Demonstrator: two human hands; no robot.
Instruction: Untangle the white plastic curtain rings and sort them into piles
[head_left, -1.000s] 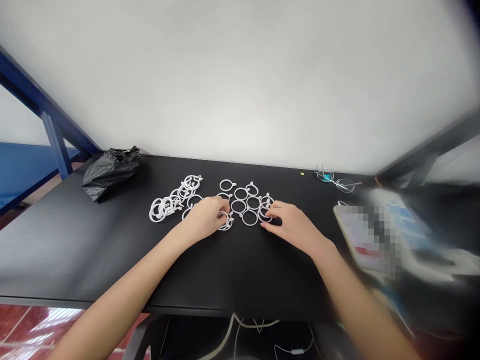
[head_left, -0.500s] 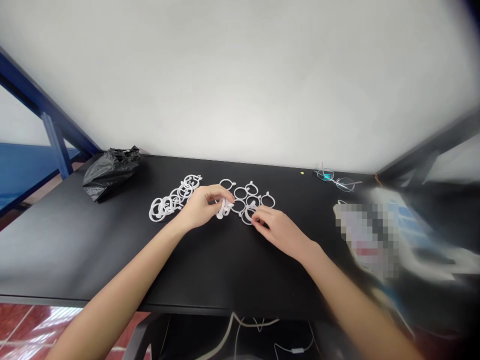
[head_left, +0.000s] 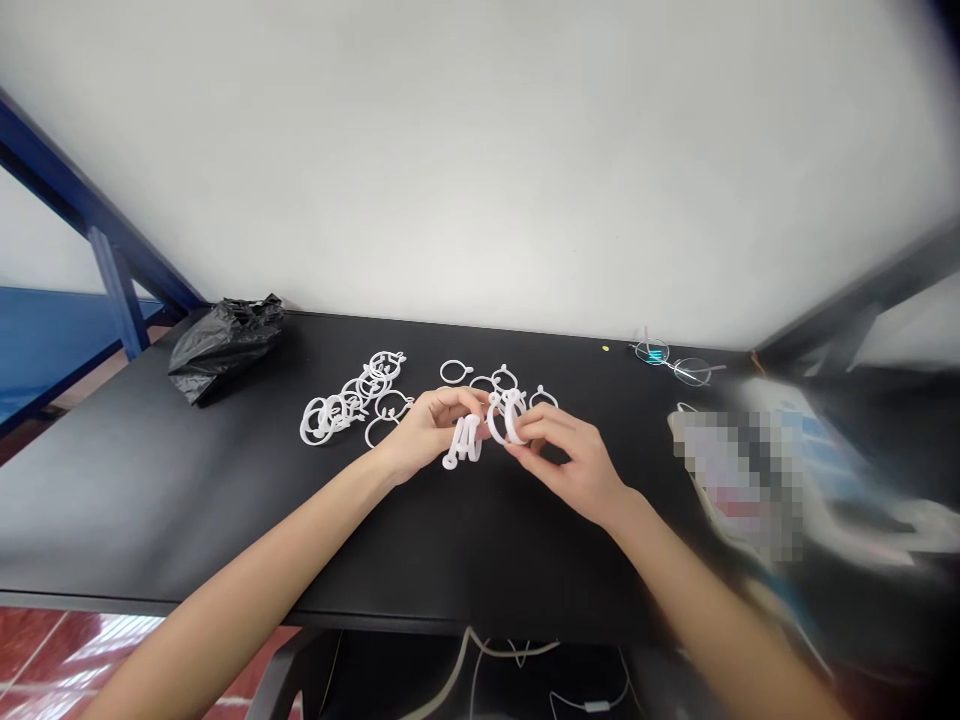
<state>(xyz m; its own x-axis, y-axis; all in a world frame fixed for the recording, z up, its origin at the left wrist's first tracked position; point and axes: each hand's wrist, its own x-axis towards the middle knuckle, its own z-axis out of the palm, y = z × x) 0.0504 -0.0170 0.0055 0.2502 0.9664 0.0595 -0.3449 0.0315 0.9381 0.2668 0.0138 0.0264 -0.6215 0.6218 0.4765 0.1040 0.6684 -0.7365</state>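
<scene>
Several white plastic rings with small eyelets, like curtain rings (head_left: 464,438), are bunched in my left hand (head_left: 429,427), whose fingers are closed on them. My right hand (head_left: 568,447) pinches more white rings (head_left: 512,416) between thumb and fingertips, just above the black table. Both hands are close together, nearly touching at the rings. Behind them lie loose white rings (head_left: 454,372), partly hidden by the fingers. To the left of my left hand a row of overlapping white rings (head_left: 319,421) rests on the table.
A crumpled black plastic bag (head_left: 225,345) lies at the table's back left. Eyeglasses (head_left: 691,372) rest at the back right. Nearer on the right is a blurred, pixelated packet (head_left: 735,480). White cables (head_left: 465,650) hang below the front edge of the black table (head_left: 450,560).
My right hand has lifted rings off the table and brought them beside the left hand's bunch. My left hand has moved slightly right and nearer, uncovering rings behind it.
</scene>
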